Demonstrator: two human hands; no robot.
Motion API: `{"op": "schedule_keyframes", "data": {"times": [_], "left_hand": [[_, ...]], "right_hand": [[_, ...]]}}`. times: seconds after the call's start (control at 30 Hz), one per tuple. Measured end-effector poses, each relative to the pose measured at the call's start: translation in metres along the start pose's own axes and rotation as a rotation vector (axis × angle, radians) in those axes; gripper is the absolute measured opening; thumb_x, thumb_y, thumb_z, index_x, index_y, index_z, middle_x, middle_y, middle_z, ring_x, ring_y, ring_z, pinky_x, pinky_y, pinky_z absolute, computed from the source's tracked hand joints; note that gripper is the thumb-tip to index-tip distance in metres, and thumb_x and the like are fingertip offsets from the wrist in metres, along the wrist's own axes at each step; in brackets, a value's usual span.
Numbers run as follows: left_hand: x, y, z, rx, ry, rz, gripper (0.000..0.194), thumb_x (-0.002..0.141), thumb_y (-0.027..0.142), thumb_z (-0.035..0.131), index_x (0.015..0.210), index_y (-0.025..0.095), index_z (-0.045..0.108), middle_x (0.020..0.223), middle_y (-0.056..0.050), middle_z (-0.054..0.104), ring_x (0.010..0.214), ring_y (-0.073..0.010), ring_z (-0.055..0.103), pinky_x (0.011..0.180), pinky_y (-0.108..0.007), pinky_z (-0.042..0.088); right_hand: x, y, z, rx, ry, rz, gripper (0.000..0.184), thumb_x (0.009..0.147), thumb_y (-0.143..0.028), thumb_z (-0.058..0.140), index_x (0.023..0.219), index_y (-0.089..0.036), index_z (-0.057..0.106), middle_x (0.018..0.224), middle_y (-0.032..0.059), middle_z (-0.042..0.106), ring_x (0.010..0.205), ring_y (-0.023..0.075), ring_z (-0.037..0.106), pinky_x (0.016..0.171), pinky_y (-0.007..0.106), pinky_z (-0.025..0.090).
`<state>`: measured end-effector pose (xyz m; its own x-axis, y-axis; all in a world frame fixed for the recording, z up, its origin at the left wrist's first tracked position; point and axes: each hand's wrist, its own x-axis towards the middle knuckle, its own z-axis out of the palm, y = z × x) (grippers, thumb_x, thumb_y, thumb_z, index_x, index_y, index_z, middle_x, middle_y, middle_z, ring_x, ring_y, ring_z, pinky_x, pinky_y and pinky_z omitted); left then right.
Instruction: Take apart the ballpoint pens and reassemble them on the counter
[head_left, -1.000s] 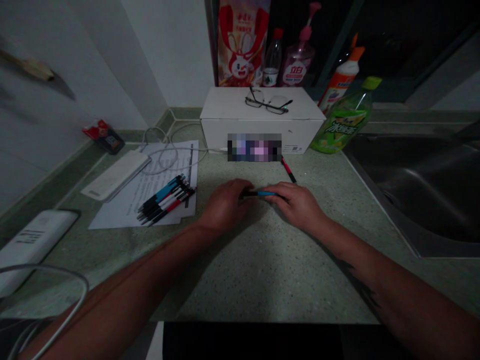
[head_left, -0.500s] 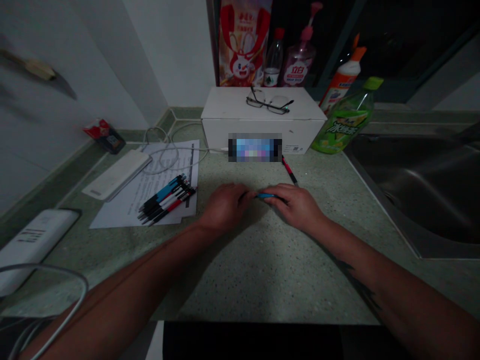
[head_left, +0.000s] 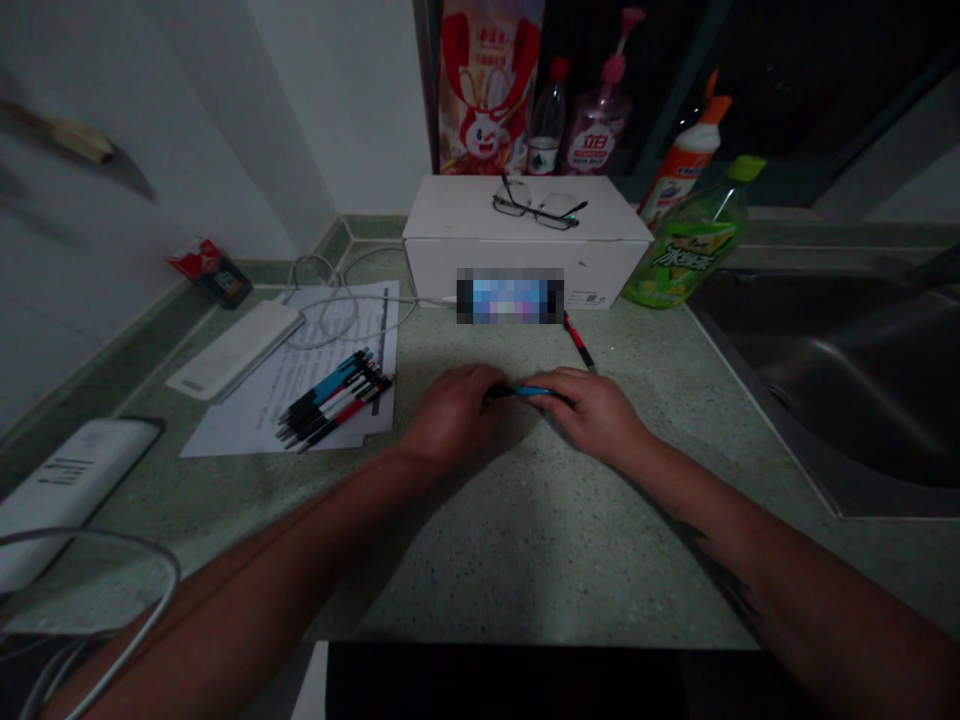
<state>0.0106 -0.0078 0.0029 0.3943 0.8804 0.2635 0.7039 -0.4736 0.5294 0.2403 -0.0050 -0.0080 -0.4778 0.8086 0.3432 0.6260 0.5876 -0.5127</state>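
Between my two hands a blue and black pen (head_left: 534, 391) lies nearly level, just over the countertop. My right hand (head_left: 598, 408) is closed on its blue barrel, with thumb and fingers pinched together. My left hand (head_left: 456, 412) curls its fingers round the black end at the left; the thumb sits low and partly out of sight. A red and black pen (head_left: 578, 340) lies on the counter beyond my right hand. Left of my left hand, several blue, white and red pens (head_left: 334, 398) rest in a pile on printed sheets (head_left: 247, 432).
A white box (head_left: 517, 255) stands behind, with glasses (head_left: 538, 206) on top and a blurred-out phone (head_left: 510, 298) against its front. A green bottle (head_left: 690, 245) and a sink (head_left: 825, 480) are at right. White power banks (head_left: 236, 345) and cables (head_left: 330, 320) lie left.
My left thumb has drawn back and down from the pen's end, and more of the black part shows between my hands. My right hand has stayed in place.
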Motion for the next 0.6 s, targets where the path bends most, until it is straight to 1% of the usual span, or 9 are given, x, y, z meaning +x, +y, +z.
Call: {"op": "schedule_keyframes", "data": {"times": [0.07,0.1,0.2,0.27,0.33,0.4,0.43,0.53,0.6], "left_hand": [[0.0002,0.001,-0.0008,0.048,-0.043,-0.016,0.024,0.104,0.03,0.057,0.091,0.018,0.074,0.09,-0.009,0.077,0.087,-0.026,0.071,0.085,-0.042,0.054],[0.0003,0.0015,-0.0012,0.053,-0.058,-0.029,0.029,0.105,0.031,0.055,0.088,0.018,0.073,0.088,-0.009,0.076,0.086,-0.026,0.071,0.085,-0.042,0.054],[-0.0001,0.0024,-0.0019,-0.008,-0.036,-0.034,0.018,0.102,0.031,0.062,0.105,0.018,0.074,0.099,-0.009,0.078,0.092,-0.0252,0.072,0.086,-0.04,0.054],[-0.0004,0.0024,-0.0021,-0.024,-0.011,-0.008,0.017,0.099,0.029,0.067,0.112,0.018,0.073,0.104,-0.009,0.078,0.096,-0.025,0.072,0.087,-0.039,0.054],[-0.0002,0.0022,-0.0022,0.028,-0.031,0.002,0.017,0.102,0.028,0.061,0.099,0.017,0.074,0.096,-0.009,0.077,0.091,-0.0254,0.071,0.087,-0.041,0.054],[0.0004,0.0019,-0.0022,0.075,-0.062,-0.014,0.031,0.106,0.029,0.053,0.084,0.017,0.072,0.086,-0.009,0.075,0.083,-0.0256,0.07,0.084,-0.042,0.054],[0.0006,0.0018,-0.002,0.072,-0.068,-0.023,0.033,0.106,0.03,0.052,0.084,0.017,0.072,0.085,-0.009,0.075,0.082,-0.0256,0.07,0.083,-0.042,0.054],[0.0004,0.0012,-0.0008,0.01,-0.039,0.004,0.017,0.102,0.029,0.061,0.101,0.018,0.074,0.096,-0.009,0.078,0.088,-0.0258,0.072,0.083,-0.041,0.054],[-0.0003,0.0006,0.0,0.003,-0.023,0.047,0.014,0.099,0.026,0.066,0.108,0.019,0.074,0.101,-0.009,0.079,0.093,-0.0259,0.072,0.086,-0.041,0.054]], "right_hand": [[0.0001,-0.0007,-0.0005,-0.001,-0.004,0.004,0.025,0.105,-0.033,0.058,0.117,-0.026,0.078,0.102,0.0059,0.081,0.094,0.0232,0.074,0.082,0.037,0.056],[0.0,-0.0011,-0.0008,-0.001,-0.007,0.004,0.025,0.105,-0.032,0.058,0.117,-0.026,0.078,0.102,0.0057,0.081,0.093,0.0229,0.075,0.082,0.037,0.056],[-0.0003,-0.0021,-0.0016,-0.006,-0.017,0.008,0.025,0.105,-0.03,0.057,0.118,-0.026,0.078,0.103,0.0054,0.081,0.093,0.0223,0.075,0.082,0.036,0.056],[-0.0005,-0.0023,-0.0016,-0.008,-0.018,0.01,0.025,0.105,-0.029,0.056,0.118,-0.026,0.078,0.104,0.0056,0.081,0.094,0.0223,0.075,0.083,0.036,0.056],[-0.0007,-0.0022,-0.0011,-0.012,-0.012,0.007,0.025,0.104,-0.03,0.057,0.117,-0.025,0.078,0.103,0.0061,0.08,0.093,0.0228,0.075,0.082,0.036,0.056],[-0.0008,-0.0019,-0.0005,-0.018,-0.012,0.005,0.024,0.104,-0.03,0.058,0.116,-0.025,0.079,0.1,0.006,0.08,0.092,0.0228,0.075,0.08,0.036,0.056],[-0.0008,-0.0017,-0.0004,-0.019,-0.013,0.005,0.024,0.104,-0.031,0.058,0.116,-0.026,0.079,0.1,0.0057,0.08,0.091,0.0226,0.074,0.08,0.036,0.056],[-0.0009,-0.0008,-0.0004,-0.011,-0.017,0.007,0.025,0.105,-0.03,0.056,0.118,-0.028,0.078,0.102,0.0045,0.08,0.091,0.0216,0.074,0.081,0.036,0.056],[-0.0008,-0.0001,-0.0004,-0.006,-0.019,0.005,0.025,0.105,-0.031,0.056,0.118,-0.028,0.078,0.103,0.0045,0.08,0.093,0.0217,0.074,0.082,0.036,0.056]]}}
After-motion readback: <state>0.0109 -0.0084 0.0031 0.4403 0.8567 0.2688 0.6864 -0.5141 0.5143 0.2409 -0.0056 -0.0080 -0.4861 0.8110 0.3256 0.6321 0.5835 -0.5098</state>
